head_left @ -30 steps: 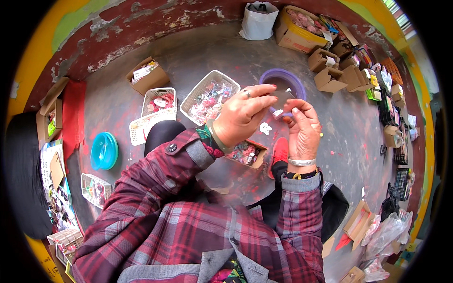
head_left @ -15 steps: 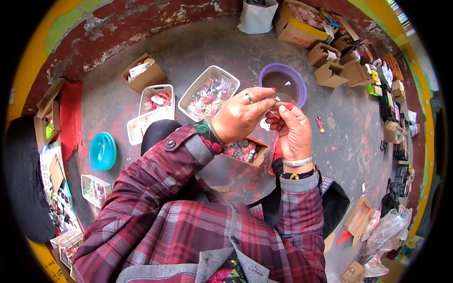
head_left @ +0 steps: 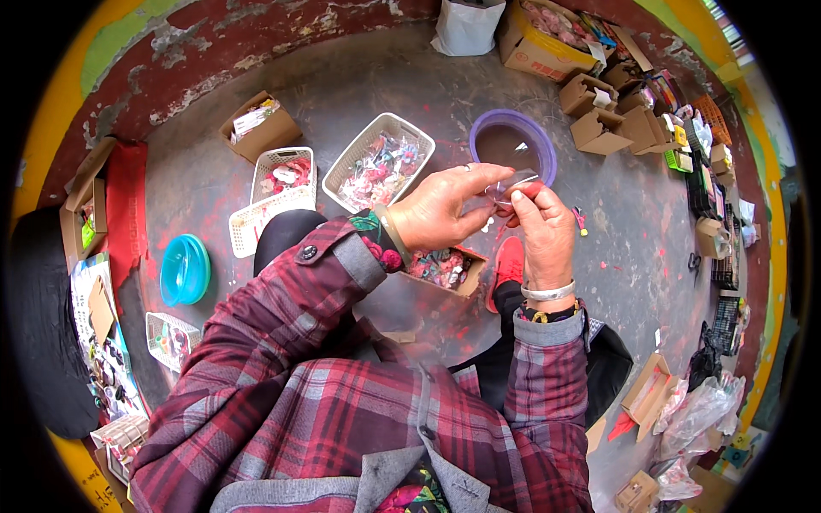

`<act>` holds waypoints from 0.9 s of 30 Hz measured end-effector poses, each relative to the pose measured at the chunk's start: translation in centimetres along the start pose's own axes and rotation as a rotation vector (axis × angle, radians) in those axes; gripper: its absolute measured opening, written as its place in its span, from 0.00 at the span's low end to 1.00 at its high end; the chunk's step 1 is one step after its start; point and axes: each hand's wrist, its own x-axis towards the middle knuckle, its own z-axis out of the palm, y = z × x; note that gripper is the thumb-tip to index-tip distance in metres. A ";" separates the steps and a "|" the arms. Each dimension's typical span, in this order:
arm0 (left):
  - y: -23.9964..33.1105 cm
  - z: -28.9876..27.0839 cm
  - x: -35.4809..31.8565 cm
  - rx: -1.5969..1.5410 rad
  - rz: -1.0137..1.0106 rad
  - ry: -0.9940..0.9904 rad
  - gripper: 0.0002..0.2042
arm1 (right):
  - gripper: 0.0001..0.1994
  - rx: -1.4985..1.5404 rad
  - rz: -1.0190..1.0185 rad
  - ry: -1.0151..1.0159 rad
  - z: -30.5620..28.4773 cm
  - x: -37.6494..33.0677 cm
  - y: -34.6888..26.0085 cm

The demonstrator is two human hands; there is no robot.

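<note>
Between my two hands is a small clear plastic bag (head_left: 510, 181), held above the floor in front of me. My left hand (head_left: 440, 209) is closed on its left side, thumb and fingers together. The fingertips of my right hand (head_left: 546, 229) pinch the opposite side; a small reddish thing shows near them, too blurred to name. Below my wrists stands an open cardboard box (head_left: 472, 278) of small packed pieces in pink and other colours. Just beyond my left hand, a white plastic basket (head_left: 338, 197) holds many similar clear-wrapped pieces.
A purple basin (head_left: 550, 154) stands beyond my right hand. Smaller white baskets (head_left: 256, 224) and a teal bowl (head_left: 185, 272) are at left. On the floor at right lies a small pink-and-yellow tool (head_left: 581, 222). Cardboard boxes (head_left: 599, 134) line the far right wall.
My left fingers, stretched out before, are now bent in around the bag. The bag shows more plainly between my hands, and my right hand has shifted slightly right.
</note>
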 end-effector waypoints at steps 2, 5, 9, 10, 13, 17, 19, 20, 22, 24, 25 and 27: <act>-0.8 0.2 -0.1 0.127 0.086 0.011 0.19 | 0.06 0.017 0.017 0.001 0.0 0.1 0.2; -1.4 0.4 -0.2 0.069 -0.010 -0.034 0.16 | 0.07 0.009 0.028 0.015 -0.2 0.2 0.1; -1.7 0.3 -0.2 -0.416 -0.459 -0.067 0.11 | 0.09 -0.073 -0.077 0.140 -1.0 0.4 -0.6; -1.4 0.2 -0.1 -0.602 -0.598 -0.065 0.10 | 0.10 -0.108 -0.135 0.181 -1.1 0.4 -0.7; -0.9 -0.6 -0.1 -0.654 -0.703 -0.160 0.10 | 0.13 -0.255 -0.079 0.046 -0.8 0.2 -1.3; -1.9 -0.6 -0.3 -0.705 -0.664 -0.324 0.10 | 0.10 -0.234 0.060 -0.121 -1.0 0.2 -0.3; -1.9 -0.5 -0.2 -0.633 -0.662 -0.318 0.10 | 0.07 -0.170 0.047 -0.145 -1.0 0.5 0.2; -2.0 -0.5 -0.2 -0.597 -0.661 -0.314 0.11 | 0.07 -0.168 0.080 -0.138 -1.0 0.4 0.0; -2.2 -0.6 -0.3 -0.620 -0.723 -0.247 0.10 | 0.07 -0.164 0.144 -0.125 -0.9 0.4 -0.3; -2.2 -0.7 -0.3 -0.635 -0.738 -0.194 0.10 | 0.07 -0.183 0.117 -0.143 -0.7 0.2 -0.1; -2.2 -0.7 -0.3 -0.628 -0.731 -0.190 0.09 | 0.07 -0.193 0.103 -0.152 -0.7 0.2 0.1; -2.1 -0.6 -0.3 -0.616 -0.718 -0.182 0.09 | 0.07 -0.205 0.061 -0.172 -0.4 0.1 0.5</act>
